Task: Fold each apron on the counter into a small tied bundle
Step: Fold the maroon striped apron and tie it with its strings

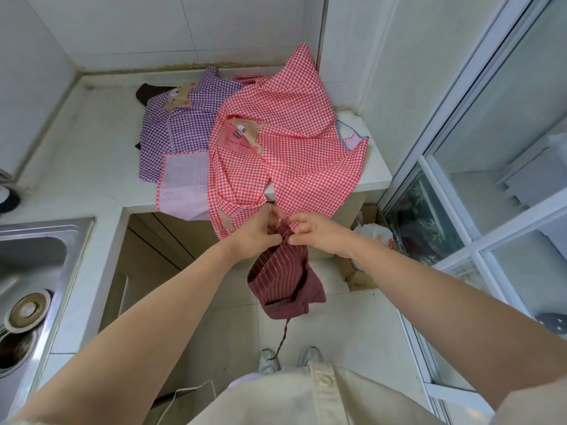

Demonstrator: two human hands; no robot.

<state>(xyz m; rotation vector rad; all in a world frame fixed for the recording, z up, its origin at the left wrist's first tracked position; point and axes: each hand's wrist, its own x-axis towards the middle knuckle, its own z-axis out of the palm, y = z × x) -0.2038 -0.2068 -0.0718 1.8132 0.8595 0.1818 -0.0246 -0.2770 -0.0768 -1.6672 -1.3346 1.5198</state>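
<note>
in the head view, both hands met in front of the counter's [368, 176] edge, above the floor. the left hand [256, 230] and the right hand [313, 231] were each pinched shut on the gathered top of a dark red striped apron [282, 280], fingertips close together at the same bunch of cloth. the apron hung below the hands in a loosely folded wad, not resting on anything, and a thin tie string [283, 332] dangled from its lower edge toward the shoes.

on the counter lay a red gingham apron [294, 139], spread out with a bear patch showing, its lower part spilling over the front edge just behind the hands. beside it, to the left and partly under it, lay a purple gingham apron [181, 130], with a pale pink dotted panel by its near edge. a steel sink [36, 259] sat well apart at far left.
</note>
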